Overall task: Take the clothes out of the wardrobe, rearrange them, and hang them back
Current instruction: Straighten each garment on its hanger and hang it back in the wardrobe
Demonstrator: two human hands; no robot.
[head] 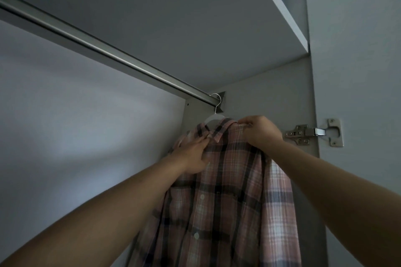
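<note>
The shirt (219,197) has a plaid pattern in pale pink, with dark lines close to black and thinner white lines; its buttons are white. On the right side of the shirt the fabric is lighter, pink with grey-blue bands. Above the shirt, the hanger (213,118) is white and the rail (104,50) is silver-grey. The wardrobe wall (76,136) left of the shirt is pale grey. Right of the shirt, the hinge (314,132) is shiny silver.

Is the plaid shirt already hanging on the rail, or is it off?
Hanging: the shirt is on a hanger whose hook sits over the rail.
</note>
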